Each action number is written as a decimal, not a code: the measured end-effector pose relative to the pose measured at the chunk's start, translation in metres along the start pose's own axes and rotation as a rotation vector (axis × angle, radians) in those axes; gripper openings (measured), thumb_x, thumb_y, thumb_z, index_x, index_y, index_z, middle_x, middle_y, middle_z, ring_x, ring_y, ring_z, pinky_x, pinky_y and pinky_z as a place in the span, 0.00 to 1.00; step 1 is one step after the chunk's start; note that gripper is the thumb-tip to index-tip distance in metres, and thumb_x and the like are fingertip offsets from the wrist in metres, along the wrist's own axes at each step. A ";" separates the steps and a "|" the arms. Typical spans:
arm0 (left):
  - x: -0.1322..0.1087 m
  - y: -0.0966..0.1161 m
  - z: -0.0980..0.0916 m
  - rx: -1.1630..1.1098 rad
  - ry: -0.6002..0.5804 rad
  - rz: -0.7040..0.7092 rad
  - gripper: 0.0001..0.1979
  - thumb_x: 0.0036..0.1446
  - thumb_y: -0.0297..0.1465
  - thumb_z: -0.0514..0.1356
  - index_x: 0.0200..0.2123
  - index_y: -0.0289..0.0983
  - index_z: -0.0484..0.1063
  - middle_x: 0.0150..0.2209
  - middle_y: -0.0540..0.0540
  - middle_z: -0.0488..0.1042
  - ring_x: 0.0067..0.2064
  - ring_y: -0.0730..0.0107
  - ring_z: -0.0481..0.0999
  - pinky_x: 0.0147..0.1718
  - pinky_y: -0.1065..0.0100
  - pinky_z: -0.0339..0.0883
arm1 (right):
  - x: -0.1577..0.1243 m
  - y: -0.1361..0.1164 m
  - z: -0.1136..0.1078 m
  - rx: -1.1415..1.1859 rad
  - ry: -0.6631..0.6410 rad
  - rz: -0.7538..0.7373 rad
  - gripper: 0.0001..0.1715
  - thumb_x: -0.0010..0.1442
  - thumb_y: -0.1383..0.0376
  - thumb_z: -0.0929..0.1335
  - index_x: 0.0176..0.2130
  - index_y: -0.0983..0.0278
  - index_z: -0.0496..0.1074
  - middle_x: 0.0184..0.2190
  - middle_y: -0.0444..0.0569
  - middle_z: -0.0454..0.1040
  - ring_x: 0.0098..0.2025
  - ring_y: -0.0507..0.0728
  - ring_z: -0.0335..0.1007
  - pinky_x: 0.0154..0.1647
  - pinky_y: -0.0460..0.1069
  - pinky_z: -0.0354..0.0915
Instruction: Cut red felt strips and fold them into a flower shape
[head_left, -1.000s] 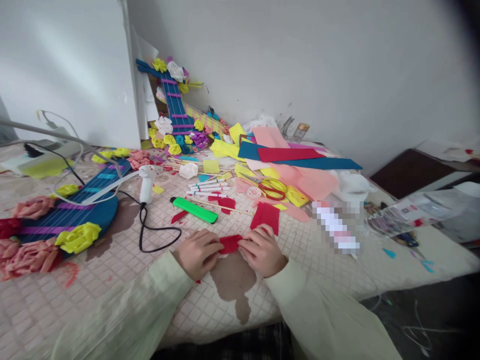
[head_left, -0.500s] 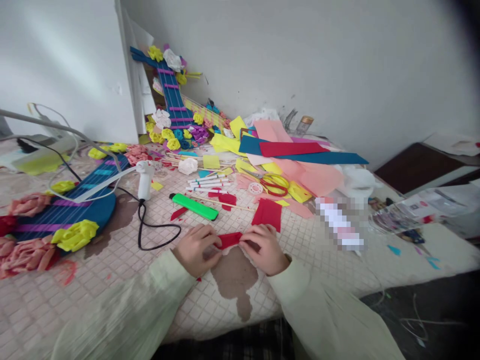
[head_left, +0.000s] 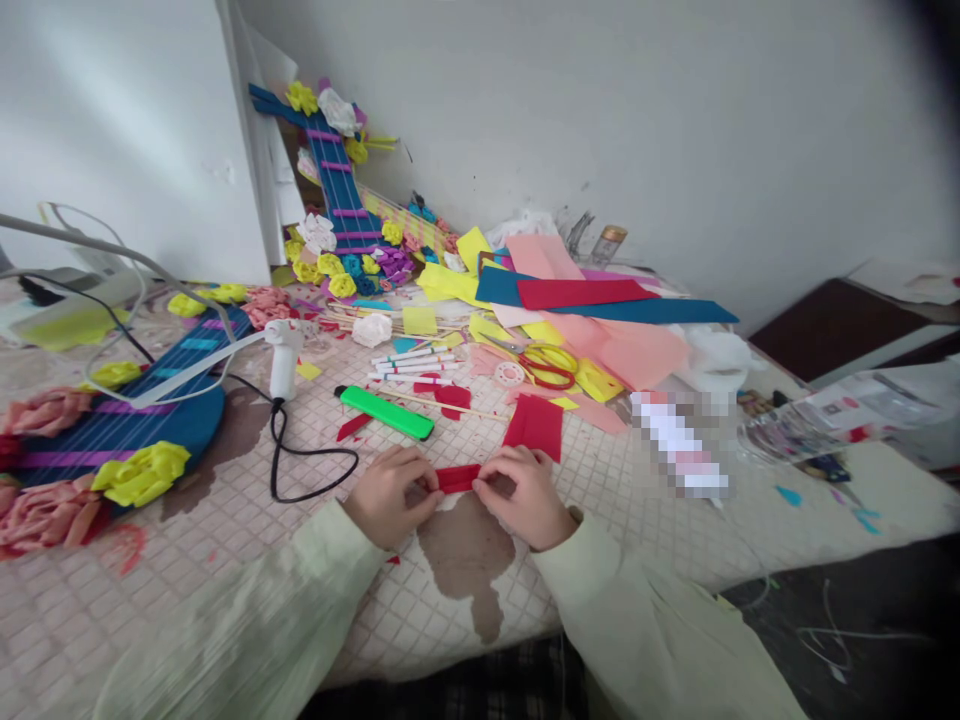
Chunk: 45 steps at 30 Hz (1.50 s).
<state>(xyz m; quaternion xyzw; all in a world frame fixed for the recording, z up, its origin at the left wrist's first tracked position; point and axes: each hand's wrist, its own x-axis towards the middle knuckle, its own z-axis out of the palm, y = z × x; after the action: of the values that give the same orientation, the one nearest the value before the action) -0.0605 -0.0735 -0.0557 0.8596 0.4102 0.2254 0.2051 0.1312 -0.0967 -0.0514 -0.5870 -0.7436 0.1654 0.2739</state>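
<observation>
A small folded strip of red paper [head_left: 458, 479] is stretched between my two hands, low over the table. My left hand [head_left: 394, 495] pinches its left end between thumb and fingers. The right end is pinched by my right hand [head_left: 523, 496]. Just behind my right hand lies a larger red paper piece [head_left: 534, 427]. A green box cutter [head_left: 387, 413] rests beyond my left hand, with thin red scraps beside it. Farther back are white markers [head_left: 417, 366] and yellow-and-red-handled scissors [head_left: 547, 367].
A white glue gun [head_left: 283, 368] with a black cable stands at left, near a blue paper guitar [head_left: 180, 400] with paper flowers. Another decorated guitar [head_left: 337, 190] leans at the back. Coloured paper sheets [head_left: 637, 350] are piled behind the scissors. A pixelated object [head_left: 681, 447] lies right.
The red strip between my fingers now shows a lengthwise fold and looks more level. My fingers have shifted slightly along it. The whole view has shifted a little.
</observation>
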 end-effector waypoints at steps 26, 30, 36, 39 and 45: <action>0.002 0.005 0.004 0.153 -0.006 -0.094 0.08 0.51 0.30 0.53 0.22 0.35 0.64 0.23 0.50 0.65 0.29 0.69 0.63 0.29 0.68 0.56 | 0.004 -0.004 0.006 -0.068 0.034 0.071 0.07 0.46 0.65 0.66 0.18 0.62 0.68 0.21 0.41 0.70 0.30 0.52 0.62 0.38 0.51 0.45; 0.003 0.007 0.004 0.161 -0.011 -0.099 0.08 0.51 0.30 0.53 0.22 0.35 0.64 0.23 0.49 0.65 0.29 0.69 0.64 0.29 0.67 0.56 | 0.004 -0.003 0.008 -0.095 0.062 0.065 0.07 0.45 0.65 0.67 0.18 0.62 0.68 0.21 0.40 0.70 0.30 0.52 0.62 0.38 0.52 0.45; 0.002 0.006 0.005 0.137 0.009 -0.109 0.08 0.50 0.30 0.53 0.21 0.36 0.63 0.22 0.50 0.64 0.28 0.69 0.64 0.28 0.68 0.57 | 0.004 -0.003 0.010 -0.104 0.079 0.043 0.08 0.46 0.64 0.67 0.18 0.62 0.68 0.21 0.41 0.69 0.30 0.52 0.61 0.38 0.52 0.45; 0.002 0.003 0.006 0.114 0.024 -0.100 0.07 0.49 0.29 0.54 0.21 0.36 0.63 0.22 0.50 0.64 0.27 0.70 0.63 0.27 0.68 0.57 | 0.003 -0.003 0.010 -0.108 0.077 0.043 0.07 0.45 0.64 0.67 0.19 0.62 0.67 0.21 0.41 0.69 0.30 0.53 0.61 0.39 0.52 0.46; 0.000 0.002 0.004 0.068 0.050 -0.089 0.03 0.48 0.27 0.54 0.25 0.35 0.64 0.25 0.48 0.64 0.28 0.70 0.64 0.27 0.68 0.58 | -0.005 -0.004 0.010 -0.182 0.116 -0.132 0.02 0.51 0.68 0.65 0.27 0.62 0.67 0.27 0.43 0.67 0.34 0.53 0.59 0.46 0.53 0.43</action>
<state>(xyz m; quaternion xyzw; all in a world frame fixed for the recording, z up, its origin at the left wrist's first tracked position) -0.0575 -0.0753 -0.0582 0.8411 0.4605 0.2232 0.1752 0.1227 -0.1014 -0.0585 -0.5677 -0.7755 0.0446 0.2726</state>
